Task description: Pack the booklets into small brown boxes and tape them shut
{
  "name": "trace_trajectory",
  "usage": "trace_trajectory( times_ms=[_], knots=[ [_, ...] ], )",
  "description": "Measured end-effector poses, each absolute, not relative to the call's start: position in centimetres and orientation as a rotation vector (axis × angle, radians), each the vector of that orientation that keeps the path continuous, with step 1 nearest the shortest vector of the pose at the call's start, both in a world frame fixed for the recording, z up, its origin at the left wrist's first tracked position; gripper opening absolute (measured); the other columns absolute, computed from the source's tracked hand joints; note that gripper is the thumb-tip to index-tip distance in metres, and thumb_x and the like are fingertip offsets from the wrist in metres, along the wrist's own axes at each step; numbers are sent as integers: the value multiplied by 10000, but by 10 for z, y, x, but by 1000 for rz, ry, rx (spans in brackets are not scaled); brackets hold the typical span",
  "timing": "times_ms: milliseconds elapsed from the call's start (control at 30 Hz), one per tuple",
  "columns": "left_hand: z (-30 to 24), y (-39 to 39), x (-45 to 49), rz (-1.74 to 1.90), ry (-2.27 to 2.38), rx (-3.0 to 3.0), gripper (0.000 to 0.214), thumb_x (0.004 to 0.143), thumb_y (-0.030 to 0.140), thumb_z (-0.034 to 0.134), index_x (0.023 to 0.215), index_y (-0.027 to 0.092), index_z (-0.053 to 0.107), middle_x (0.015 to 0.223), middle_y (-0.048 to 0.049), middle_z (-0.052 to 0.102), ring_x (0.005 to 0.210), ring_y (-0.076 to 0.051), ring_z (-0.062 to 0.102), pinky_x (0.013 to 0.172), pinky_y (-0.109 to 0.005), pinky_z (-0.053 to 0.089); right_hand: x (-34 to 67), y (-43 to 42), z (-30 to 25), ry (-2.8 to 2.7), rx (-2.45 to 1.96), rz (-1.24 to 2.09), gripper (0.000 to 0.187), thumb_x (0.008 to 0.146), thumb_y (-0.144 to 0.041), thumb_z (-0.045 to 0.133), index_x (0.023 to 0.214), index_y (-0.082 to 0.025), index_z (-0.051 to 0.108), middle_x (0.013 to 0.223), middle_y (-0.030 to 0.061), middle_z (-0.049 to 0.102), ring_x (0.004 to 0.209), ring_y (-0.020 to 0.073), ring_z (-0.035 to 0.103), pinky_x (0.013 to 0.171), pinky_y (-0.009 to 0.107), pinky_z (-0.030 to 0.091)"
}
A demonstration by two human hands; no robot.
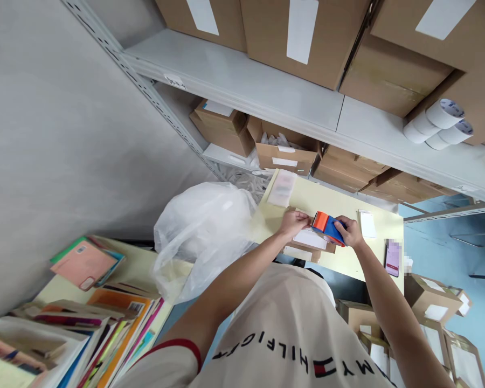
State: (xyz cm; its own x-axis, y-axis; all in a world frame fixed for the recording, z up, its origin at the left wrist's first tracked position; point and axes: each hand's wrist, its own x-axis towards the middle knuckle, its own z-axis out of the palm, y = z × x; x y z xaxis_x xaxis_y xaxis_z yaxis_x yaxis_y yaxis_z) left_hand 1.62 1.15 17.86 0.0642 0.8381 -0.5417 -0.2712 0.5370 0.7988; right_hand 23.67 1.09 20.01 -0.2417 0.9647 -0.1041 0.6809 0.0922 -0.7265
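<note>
My right hand (351, 231) is wrapped round a blue and orange tape dispenser (328, 226), held over a small cardboard box (330, 248) on the pale yellow table (382, 254). The toothed edge of the dispenser points left. Right beside that edge, my left hand (294, 223) has its fingertips pinched together at the box's far side; what lies between them is too small to make out. White labels (310, 238) show on the cardboard under the dispenser.
A phone (393, 257) and a white card (367, 223) lie to the right, a plastic packet (282, 187) at the far left. Shelving with cartons (283, 156) and tape rolls (422, 126) overhangs the back. A plastic bag (202, 231) bulges at left; boxes (432, 296) stand on the floor.
</note>
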Motion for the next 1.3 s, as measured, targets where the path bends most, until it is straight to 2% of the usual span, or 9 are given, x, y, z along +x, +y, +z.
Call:
trace_trajectory(
  times_ms=[267,567,833,900,967,1033,1100,1167,1300],
  knots=[
    [165,0,-4,954,1249,559,133,648,66,755,661,142,647,601,11,669,573,-124,656,705,-314,581,225,11,204,-2176,-1587,862,416,878,-554,453,876,-207,685,648,39,674,539,180,585,563,295,451],
    [137,-8,-60,944,1397,571,191,615,169,821,685,145,645,612,0,684,583,-145,681,712,-307,572,212,12,198,-2323,-1669,673,363,871,-548,506,900,-250,710,743,50,730,641,212,650,600,294,440],
    [91,-19,-36,846,1493,626,154,682,170,760,791,147,653,695,-32,718,705,-177,719,748,-295,549,201,11,199,-2378,-1737,617,315,867,-519,548,911,-259,721,822,52,757,700,232,683,628,307,461],
    [82,-16,-33,815,1541,652,254,639,180,794,858,151,669,778,-56,741,823,-208,727,798,-298,535,202,10,199,-2386,-1741,598,324,863,-521,550,916,-253,723,823,57,759,701,235,687,629,307,466],
    [74,-15,-34,788,1596,692,442,579,195,836,987,158,668,969,-94,749,994,-244,701,877,-318,517,203,9,200,-2390,-1753,562,347,864,-535,538,920,-247,725,824,62,762,705,234,690,626,302,472],
    [68,-18,-38,770,1629,737,576,592,215,832,1130,157,634,1188,-136,692,1126,-264,650,944,-340,497,203,8,200,-2393,-1768,538,366,869,-543,516,928,-248,724,833,58,766,721,229,695,631,293,481],
    [66,-26,-40,802,1604,810,564,690,234,764,1223,154,598,1327,-145,614,1214,-253,598,1014,-344,468,203,7,201,-2398,-1788,532,369,874,-537,500,934,-249,723,834,50,767,732,223,700,642,285,490],
    [66,-38,-36,895,1496,927,490,782,251,669,1258,161,592,1377,-119,581,1278,-235,547,1083,-350,423,202,6,202,-2404,-1803,529,364,874,-523,495,934,-246,722,845,50,768,748,224,706,660,287,497],
    [71,-56,-22,960,1233,1155,521,835,346,599,1323,170,552,1379,-111,580,1276,-266,547,1093,-421,426,200,5,205,-2400,-1837,523,368,877,-504,480,941,-233,720,849,58,766,762,232,713,674,296,505]
  ],
)
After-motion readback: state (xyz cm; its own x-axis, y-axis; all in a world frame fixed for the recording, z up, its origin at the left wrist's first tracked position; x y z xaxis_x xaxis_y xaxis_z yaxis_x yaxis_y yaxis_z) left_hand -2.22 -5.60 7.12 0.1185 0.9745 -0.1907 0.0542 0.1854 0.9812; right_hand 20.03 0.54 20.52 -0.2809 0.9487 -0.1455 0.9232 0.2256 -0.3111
